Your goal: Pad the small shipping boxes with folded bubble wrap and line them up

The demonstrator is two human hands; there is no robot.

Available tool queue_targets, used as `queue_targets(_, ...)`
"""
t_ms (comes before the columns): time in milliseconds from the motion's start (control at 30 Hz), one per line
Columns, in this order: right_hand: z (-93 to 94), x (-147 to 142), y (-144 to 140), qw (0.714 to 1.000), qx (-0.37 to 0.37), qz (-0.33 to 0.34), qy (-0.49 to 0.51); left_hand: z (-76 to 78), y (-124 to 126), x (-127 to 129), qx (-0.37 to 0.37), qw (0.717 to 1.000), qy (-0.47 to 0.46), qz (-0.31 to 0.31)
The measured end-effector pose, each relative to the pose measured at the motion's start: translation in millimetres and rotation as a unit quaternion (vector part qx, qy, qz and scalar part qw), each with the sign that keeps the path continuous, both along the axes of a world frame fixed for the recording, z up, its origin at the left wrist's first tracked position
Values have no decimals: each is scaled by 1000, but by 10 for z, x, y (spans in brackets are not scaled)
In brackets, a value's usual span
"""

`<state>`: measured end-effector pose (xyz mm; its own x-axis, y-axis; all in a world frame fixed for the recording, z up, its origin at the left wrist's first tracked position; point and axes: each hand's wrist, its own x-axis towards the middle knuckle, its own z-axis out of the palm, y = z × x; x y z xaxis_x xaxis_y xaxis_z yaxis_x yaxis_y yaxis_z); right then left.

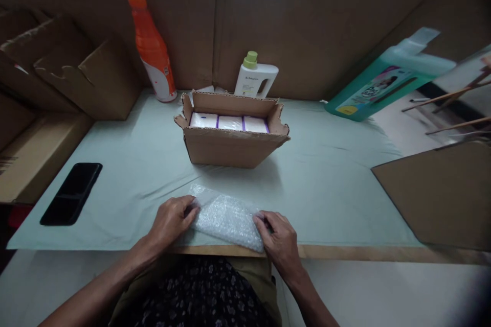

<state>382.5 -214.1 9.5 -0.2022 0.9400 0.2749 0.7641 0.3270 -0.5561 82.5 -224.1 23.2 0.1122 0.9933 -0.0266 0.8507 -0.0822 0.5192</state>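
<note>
A folded piece of bubble wrap lies at the front edge of the table, between my two hands. My left hand pinches its left end with thumb and fingers. At the right end, my right hand grips the wrap in the same way. Just behind it stands an open cardboard box, its flaps up. Inside the box are white packs with purple edges, sitting side by side. Whether anything lies within the bubble wrap cannot be made out.
A black phone lies at left on the pale green cloth. Along the back stand an orange bottle, a white jug with a green cap and a tilted green jug. Cardboard boxes crowd the left; a cardboard panel is at right.
</note>
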Motion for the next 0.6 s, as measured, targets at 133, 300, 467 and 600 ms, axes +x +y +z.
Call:
queue_targets(133, 44, -37, 0, 990, 102, -19, -91, -43, -50, 16, 152, 987, 42, 36)
queue_targets(300, 128, -250, -182, 985, 126, 79, -91, -4, -127, 163, 205, 975, 51, -74)
queue_targets(467, 88, -49, -164, 984, 117, 83, -110, -19, -72, 144, 123, 984, 33, -122)
queue_targets(600, 76, 199, -6, 980, 123, 18, -155, -36, 15, -35, 161, 985, 51, -20)
